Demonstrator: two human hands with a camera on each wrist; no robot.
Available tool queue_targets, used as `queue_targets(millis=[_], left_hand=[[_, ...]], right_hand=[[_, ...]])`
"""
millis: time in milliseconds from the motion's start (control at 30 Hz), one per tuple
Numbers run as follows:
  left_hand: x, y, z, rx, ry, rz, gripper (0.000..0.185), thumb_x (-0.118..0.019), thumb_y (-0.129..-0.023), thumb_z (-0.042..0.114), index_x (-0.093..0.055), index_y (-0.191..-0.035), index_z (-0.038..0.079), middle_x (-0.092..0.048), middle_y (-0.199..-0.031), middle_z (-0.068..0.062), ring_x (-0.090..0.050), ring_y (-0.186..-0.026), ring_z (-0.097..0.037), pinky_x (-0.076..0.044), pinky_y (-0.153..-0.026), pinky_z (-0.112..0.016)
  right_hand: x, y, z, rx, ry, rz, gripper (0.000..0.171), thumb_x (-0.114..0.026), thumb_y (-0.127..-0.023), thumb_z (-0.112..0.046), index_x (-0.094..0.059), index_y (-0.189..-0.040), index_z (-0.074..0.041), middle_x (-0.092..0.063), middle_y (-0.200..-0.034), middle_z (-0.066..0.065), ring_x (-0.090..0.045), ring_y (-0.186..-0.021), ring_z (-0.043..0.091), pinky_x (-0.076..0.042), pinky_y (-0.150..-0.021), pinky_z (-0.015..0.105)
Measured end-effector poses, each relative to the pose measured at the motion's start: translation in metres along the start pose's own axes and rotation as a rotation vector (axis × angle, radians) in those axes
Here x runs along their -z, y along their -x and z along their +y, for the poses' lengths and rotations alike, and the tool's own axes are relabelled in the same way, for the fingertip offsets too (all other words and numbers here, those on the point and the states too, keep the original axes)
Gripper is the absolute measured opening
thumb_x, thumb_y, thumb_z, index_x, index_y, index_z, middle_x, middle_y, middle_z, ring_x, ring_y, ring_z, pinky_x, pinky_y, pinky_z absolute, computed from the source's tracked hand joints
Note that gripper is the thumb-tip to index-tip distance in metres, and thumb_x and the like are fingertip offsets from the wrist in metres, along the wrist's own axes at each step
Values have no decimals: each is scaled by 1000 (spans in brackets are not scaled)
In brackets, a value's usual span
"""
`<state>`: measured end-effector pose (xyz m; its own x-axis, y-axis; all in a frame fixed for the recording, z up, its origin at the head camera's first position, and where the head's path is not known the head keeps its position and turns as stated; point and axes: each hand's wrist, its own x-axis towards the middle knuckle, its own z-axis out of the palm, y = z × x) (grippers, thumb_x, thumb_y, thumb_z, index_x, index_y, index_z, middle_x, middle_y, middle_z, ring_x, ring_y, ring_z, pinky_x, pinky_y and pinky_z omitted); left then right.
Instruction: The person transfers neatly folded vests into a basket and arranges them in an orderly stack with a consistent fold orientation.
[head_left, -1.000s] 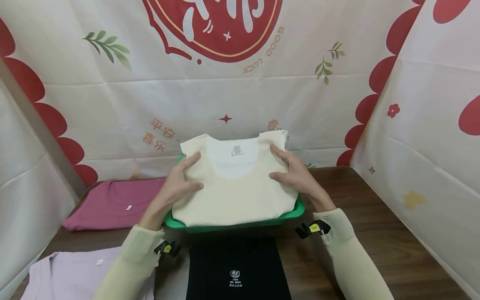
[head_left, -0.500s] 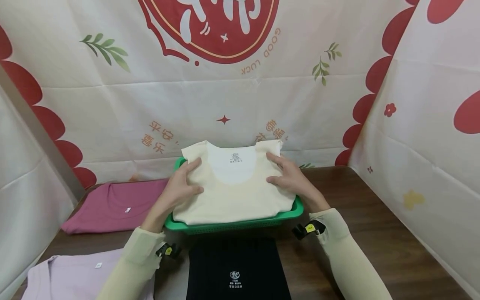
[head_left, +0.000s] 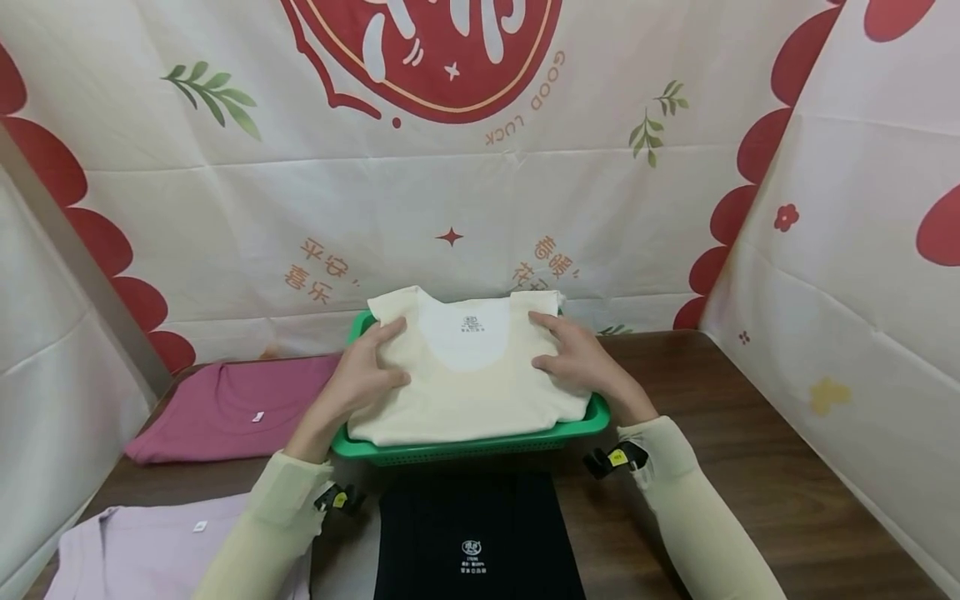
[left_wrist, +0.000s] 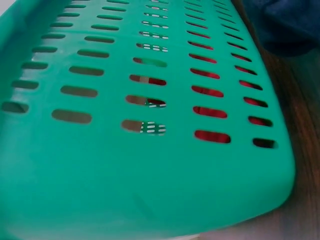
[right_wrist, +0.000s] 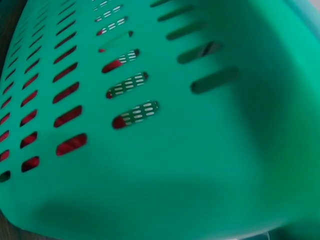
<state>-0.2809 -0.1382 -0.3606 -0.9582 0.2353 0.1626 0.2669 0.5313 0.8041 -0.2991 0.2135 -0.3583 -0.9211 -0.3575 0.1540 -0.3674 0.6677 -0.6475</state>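
Observation:
A folded cream shirt (head_left: 457,400) with a white inner back and printed neck label lies over the green plastic basket (head_left: 465,450) in the head view. My left hand (head_left: 367,367) grips its left side, thumb and index finger on top. On the opposite side, my right hand (head_left: 573,354) grips it the same way. The remaining fingers of both hands are hidden down at the sides. Both wrist views are filled by the slotted basket wall (left_wrist: 150,175), with something red showing through the slots.
A folded black shirt (head_left: 480,517) lies in front of the basket. To the left are a folded dark pink shirt (head_left: 232,404) and a folded lilac shirt (head_left: 150,550). A printed white cloth (head_left: 375,200) hangs behind the brown wooden table (head_left: 750,450).
Both hands have lowered the cream shirt, and its far edge has come down toward the basket. More of the basket's rim shows now. The other shirts have stayed put.

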Motion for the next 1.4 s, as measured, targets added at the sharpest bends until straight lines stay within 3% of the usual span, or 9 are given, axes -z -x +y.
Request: queue_targets(millis=[267,533,667,833,1000,1133,1400], left_hand=[[1,-1,1,13,-25,-9,86,-74,-83,2,-38,-160,10,-16,-170,-26,-13,-159,-42,-24,-124,-60],[0,-2,-1,-1,-62,12,82,-74,-81,1,-43,-157,8,-38,-165,-15,-12,-161,-38,-22,-126,-58],[0,-2,-1,-3,-55,23,75,-73,-82,2,-50,-153,10,-40,-164,-14,-11,-161,-36,-21,-126,-58],[0,0,-1,-11,-64,24,64,-73,-84,4,-58,-146,8,-37,-164,-20,-29,-155,-38,-29,-122,-59],[1,1,1,-17,-105,1,66,-75,-85,9,-55,-148,3,-31,-165,-26,-33,-152,-41,-32,-120,-60],[2,1,4,-28,-145,-25,75,-81,-83,11,-50,-151,-1,-34,-163,-26,-40,-146,-42,-35,-118,-59],[-1,0,8,-57,-287,-78,92,-87,-76,6,-41,-156,-1,-33,-163,-25,-43,-143,-41,-39,-116,-56]], right_hand=[[-3,1,-1,-2,105,31,64,-71,-96,-15,-47,-155,-14,-49,-157,16,-45,-144,40,-43,-112,61],[-5,4,-6,-6,101,52,53,-73,-94,-12,-58,-145,-12,-57,-149,15,-50,-140,39,-44,-110,60],[-5,4,-8,-27,103,77,46,-72,-94,-13,-62,-139,-11,-60,-145,17,-52,-138,39,-44,-110,60],[-4,4,-11,-62,111,98,43,-71,-94,-16,-64,-136,-10,-62,-143,19,-55,-133,40,-46,-108,59],[-5,3,-13,-73,159,89,44,-69,-96,-14,-64,-139,-7,-63,-142,20,-59,-127,38,-49,-103,56],[-6,2,-16,-71,230,55,49,-70,-94,-16,-62,-142,-5,-62,-142,20,-56,-131,39,-48,-104,57],[-9,1,-16,-89,285,16,77,-83,-85,-35,-53,-150,-6,-52,-152,22,-48,-140,44,-42,-111,62]])
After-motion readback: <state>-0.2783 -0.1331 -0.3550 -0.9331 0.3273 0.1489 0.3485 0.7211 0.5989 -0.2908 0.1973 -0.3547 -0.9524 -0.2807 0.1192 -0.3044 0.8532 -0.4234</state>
